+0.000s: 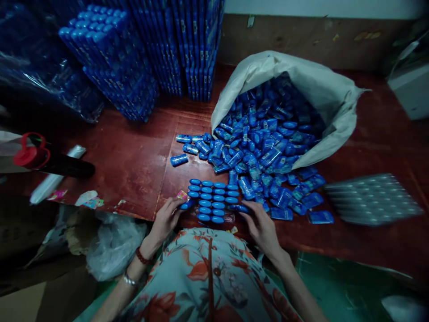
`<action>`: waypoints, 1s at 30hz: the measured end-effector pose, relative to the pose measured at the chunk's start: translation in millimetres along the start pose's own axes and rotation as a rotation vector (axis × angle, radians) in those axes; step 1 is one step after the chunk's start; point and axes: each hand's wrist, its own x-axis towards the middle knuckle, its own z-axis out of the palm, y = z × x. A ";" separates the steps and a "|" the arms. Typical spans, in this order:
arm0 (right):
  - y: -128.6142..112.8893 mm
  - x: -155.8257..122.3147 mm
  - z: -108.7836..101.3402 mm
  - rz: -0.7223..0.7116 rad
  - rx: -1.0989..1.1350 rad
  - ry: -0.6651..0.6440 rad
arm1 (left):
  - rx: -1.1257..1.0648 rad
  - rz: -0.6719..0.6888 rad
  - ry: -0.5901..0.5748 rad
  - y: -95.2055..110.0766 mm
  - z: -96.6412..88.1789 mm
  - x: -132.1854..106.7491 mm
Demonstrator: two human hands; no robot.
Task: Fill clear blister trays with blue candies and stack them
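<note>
At the bottom centre of the frame, a flowered garment (208, 277) fills the near edge. Just above it, both hands rest on the front lip of a dark red wooden bench (127, 161).

The left hand (164, 219) pinches a blue tube (186, 205) at the lower left corner of a block of standing tubes (211, 200), which lies between the hands. The right hand (259, 226) has its fingers curled against the block's lower right corner; I cannot tell whether it grips anything.

A stack of clear trays (372, 199) lies to the right. Beyond the block, a loose heap of tubes (264, 143) spills from a pale sack (301, 76). A red-capped bottle (30, 154) lies at the left. In the upper left, filled blue stacks (117, 58) stand against a brown wall (301, 40).
</note>
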 end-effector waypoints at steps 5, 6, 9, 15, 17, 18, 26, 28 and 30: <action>5.6 1.5 7.0 -0.267 -0.258 -0.141 | 0.215 0.219 -0.202 -3.7 2.6 9.5; 3.3 4.0 3.9 -0.304 -0.328 -0.179 | 0.256 0.241 -0.255 -0.4 0.1 13.4; -9.2 16.0 -1.3 -0.390 -0.504 -0.270 | 0.348 0.270 -0.398 13.8 -5.7 28.2; -26.6 26.5 9.6 -0.369 -0.683 -0.338 | 0.433 0.368 -0.320 11.0 0.3 31.0; -25.7 19.2 14.6 -0.340 -0.706 -0.241 | 0.456 0.450 -0.173 0.2 3.0 20.4; -24.2 14.8 16.4 -0.327 -0.692 -0.185 | 0.459 0.479 -0.115 -4.8 3.7 15.3; 2.6 18.9 6.4 0.162 -0.462 0.227 | 0.307 0.061 0.210 -32.8 -3.5 63.3; 8.6 28.5 7.7 0.243 -0.618 0.152 | 0.423 -0.032 0.137 -42.8 -6.1 94.3; 13.3 35.0 13.7 0.265 -0.739 0.030 | 0.552 -0.115 0.002 -51.1 -6.6 120.8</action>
